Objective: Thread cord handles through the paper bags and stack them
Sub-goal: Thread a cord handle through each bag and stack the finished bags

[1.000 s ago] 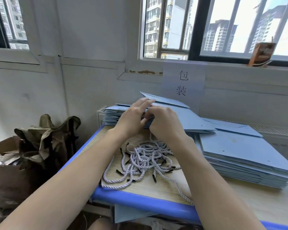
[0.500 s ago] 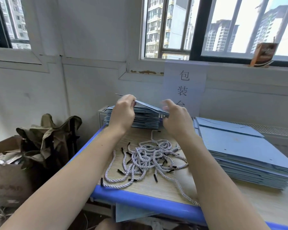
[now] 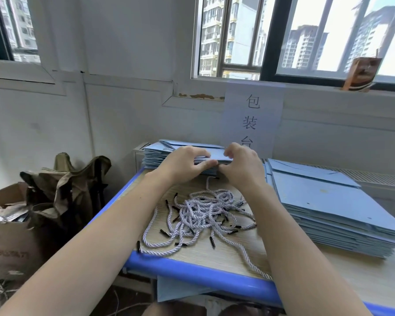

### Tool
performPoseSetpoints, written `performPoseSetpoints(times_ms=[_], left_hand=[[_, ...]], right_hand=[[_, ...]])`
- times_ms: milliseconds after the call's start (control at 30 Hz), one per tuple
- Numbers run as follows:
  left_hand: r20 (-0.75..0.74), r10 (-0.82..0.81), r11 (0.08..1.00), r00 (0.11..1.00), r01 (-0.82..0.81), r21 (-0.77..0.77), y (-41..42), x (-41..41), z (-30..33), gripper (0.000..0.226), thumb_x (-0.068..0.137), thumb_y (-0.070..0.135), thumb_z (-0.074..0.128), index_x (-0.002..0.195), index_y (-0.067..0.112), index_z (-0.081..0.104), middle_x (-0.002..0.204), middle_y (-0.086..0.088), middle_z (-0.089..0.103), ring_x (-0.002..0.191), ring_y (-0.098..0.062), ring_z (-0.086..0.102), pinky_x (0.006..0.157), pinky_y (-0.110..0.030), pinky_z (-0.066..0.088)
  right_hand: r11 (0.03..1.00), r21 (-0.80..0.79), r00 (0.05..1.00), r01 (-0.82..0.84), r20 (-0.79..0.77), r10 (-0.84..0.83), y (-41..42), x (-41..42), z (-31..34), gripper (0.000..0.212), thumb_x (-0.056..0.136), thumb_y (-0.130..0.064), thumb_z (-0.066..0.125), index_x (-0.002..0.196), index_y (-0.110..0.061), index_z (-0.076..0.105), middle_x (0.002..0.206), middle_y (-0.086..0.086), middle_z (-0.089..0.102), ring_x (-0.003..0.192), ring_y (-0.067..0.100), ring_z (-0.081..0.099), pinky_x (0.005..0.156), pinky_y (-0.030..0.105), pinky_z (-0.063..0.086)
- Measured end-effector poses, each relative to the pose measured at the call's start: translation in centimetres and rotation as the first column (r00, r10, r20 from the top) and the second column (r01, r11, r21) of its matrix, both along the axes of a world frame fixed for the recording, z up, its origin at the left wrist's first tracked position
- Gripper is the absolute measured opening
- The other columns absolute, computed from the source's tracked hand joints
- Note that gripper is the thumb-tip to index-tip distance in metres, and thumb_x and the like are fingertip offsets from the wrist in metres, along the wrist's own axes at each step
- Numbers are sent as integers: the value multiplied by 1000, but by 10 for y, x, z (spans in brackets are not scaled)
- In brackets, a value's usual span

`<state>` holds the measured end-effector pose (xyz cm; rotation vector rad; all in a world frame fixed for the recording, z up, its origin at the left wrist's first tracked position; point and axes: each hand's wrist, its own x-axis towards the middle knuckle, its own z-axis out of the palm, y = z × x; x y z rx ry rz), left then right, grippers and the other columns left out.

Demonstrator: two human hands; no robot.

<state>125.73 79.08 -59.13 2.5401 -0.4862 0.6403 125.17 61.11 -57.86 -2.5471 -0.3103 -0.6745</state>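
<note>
While the left hand's fingers (image 3: 202,153) lie curled over the top of a flat pale-blue paper bag (image 3: 217,155) with the thumb pressing up under its near edge, pinching it, the right hand's fingers (image 3: 229,153) curl down onto the same edge just beside them. Both hands, left hand (image 3: 183,163) and right hand (image 3: 240,165), meet at the bag's near rim. Whether a cord end sits between the right fingertips I cannot tell, though one strand rises from the pile toward that hand.

The bag lies on top of the far stack of pale-blue folded bags (image 3: 157,153) at the back left of the wood-grain tabletop with the blue edge (image 3: 192,270). Flat, its long axis runs left to right across the view, near edge facing the person.

Judged from this, the step in hand is either squaring off a finished bag on the stack or feeding a cord at its rim. The next move likely calls for releasing this bag, then taking a fresh one from the larger stack of flat blue bags (image 3: 328,213) at the right and a cord from the tangle of white twisted cords with black tips (image 3: 203,215) lying between the forearms. Freeing a single strand from that tangle looks fiddly.
</note>
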Motion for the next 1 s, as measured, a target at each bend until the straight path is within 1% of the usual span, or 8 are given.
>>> performPoseSetpoints(times_ms=[100,267,400,467,567,700,833,1000], left_hand=[[30,59,998,998,-59,0,3,-1,0,30,98,39,58,116,19,71,116,-2,71,112,-22,62,95,-42,50],[-10,128,992,992,-128,-8,2,-4,3,23,99,29,52,111,22,71,114,1,71,108,-21,62,93,-41,50],[-17,131,991,991,-131,-10,0,-6,5,27,101,31,47,109,21,71,94,2,70,95,-23,61,83,-38,50],[-6,120,992,993,-120,-22,0,-5,4,28,102,30,47,104,18,72,75,6,61,86,-26,59,76,-37,47],[33,119,993,992,-118,-25,0,-3,4,28,103,27,47,104,14,71,70,5,55,74,-24,52,69,-35,42],[54,121,993,991,-120,-21,1,-4,4,26,103,25,48,106,13,70,64,9,50,67,-22,50,64,-33,36],[50,124,991,991,-121,-50,1,-6,7,23,101,25,51,102,13,71,63,14,49,72,-25,51,65,-31,35],[80,143,988,987,-138,-67,2,-7,8,21,101,22,51,101,14,70,63,13,48,74,-23,46,67,-32,33]], right_hand=[[998,-55,973,14,-230,-26,-4,-2,3,41,86,-35,73,114,-11,55,112,10,60,98,28,57,75,33,44],[960,-175,837,-218,-540,91,0,-14,4,51,76,-49,83,102,-11,62,84,3,66,70,17,60,64,32,52],[956,-143,841,-256,-520,148,0,-12,4,24,82,-23,81,100,-10,71,79,3,68,65,17,62,52,25,49],[962,-150,862,-229,-490,129,0,-9,3,13,87,-14,72,98,-7,74,86,9,73,75,23,68,60,30,54],[982,-103,886,-159,-454,96,1,-4,0,20,90,-7,58,103,0,72,96,18,73,73,26,61,65,36,52],[998,39,941,-57,-331,67,-2,0,4,22,94,-12,49,107,0,63,89,14,64,76,26,54,67,32,44],[938,344,982,-37,-161,98,-5,1,6,14,99,-15,47,106,-15,59,84,10,68,71,27,67,63,40,60],[900,434,991,-44,-95,94,-6,2,8,16,98,-22,55,106,-15,67,87,1,63,68,20,58,67,35,53]])
